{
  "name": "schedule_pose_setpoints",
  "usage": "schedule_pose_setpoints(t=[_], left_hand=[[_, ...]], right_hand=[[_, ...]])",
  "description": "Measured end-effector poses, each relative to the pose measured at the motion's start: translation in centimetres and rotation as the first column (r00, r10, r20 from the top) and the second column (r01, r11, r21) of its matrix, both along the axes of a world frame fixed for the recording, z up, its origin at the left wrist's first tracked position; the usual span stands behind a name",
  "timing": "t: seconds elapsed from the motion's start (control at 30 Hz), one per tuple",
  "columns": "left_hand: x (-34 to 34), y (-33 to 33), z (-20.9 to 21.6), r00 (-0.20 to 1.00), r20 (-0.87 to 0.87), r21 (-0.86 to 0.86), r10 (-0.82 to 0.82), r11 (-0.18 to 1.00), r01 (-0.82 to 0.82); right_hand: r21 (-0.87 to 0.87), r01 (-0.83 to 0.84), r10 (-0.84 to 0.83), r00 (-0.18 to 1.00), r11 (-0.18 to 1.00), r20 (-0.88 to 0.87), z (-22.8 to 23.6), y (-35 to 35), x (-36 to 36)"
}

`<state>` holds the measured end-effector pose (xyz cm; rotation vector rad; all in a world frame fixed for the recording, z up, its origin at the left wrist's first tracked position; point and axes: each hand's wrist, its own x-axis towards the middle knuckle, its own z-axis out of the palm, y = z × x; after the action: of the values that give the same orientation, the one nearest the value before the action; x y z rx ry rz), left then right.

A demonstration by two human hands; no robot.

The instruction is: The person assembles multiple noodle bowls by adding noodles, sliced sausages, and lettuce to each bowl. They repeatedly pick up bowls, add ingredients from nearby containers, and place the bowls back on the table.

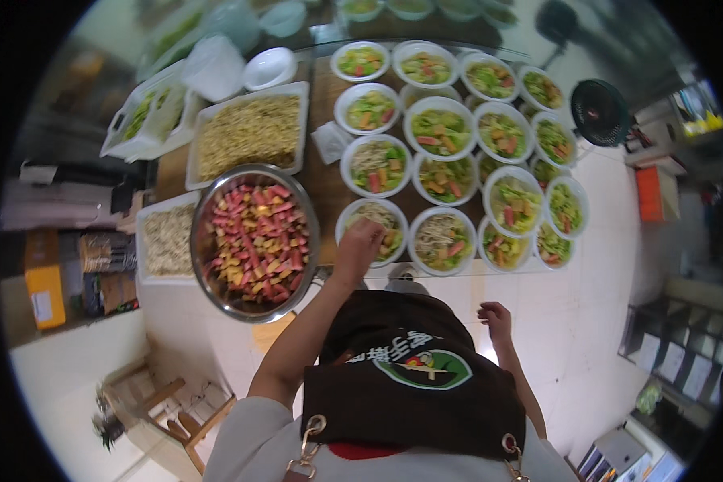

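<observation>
My left hand [363,243] reaches over the near-left white bowl of salad [390,242], its fingers bunched and pointing down at the food. Whatever those fingers hold is hidden beneath them. Pale shreds top this salad, the bowl to its right [442,241] and the one behind it [376,166]. Most other bowls [441,131] show lettuce with pink and golden-brown pieces. My right hand [496,320] hangs off the table's near edge, fingers loosely bent and apart, holding nothing. Left of my left forearm is a steel bowl [313,233] full of pink and golden-brown chunks.
A white tray of pale yellow strips [249,135] and another of pale shreds [170,241] are at left. Behind them stand a white basket [120,145] with greens and white bowls [270,69]. Some salad bowls are stacked at right. A dark fan [599,112] stands beyond the table.
</observation>
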<state>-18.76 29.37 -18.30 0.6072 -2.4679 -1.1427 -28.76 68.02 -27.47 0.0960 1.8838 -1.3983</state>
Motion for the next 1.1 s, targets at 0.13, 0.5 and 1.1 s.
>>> schedule_pose_setpoints(t=[0.13,0.5,1.1], left_hand=[[8.3,-8.3,1.5,0.897,0.06,0.252,0.439,0.862,-0.439],[23.5,-19.2,1.0,0.773,0.102,-0.035,0.627,0.778,-0.627],[38.2,-23.3,7.6,0.591,0.095,-0.101,0.801,0.598,-0.795]], right_hand=[[0.05,-0.036,0.035,0.999,0.998,0.025,-0.3,-0.1,0.6],[0.061,-0.123,0.121,0.992,0.991,0.041,-0.7,-5.6,1.8],[0.109,-0.964,0.747,0.112,0.241,-0.656,7.9,-54.0,20.0]])
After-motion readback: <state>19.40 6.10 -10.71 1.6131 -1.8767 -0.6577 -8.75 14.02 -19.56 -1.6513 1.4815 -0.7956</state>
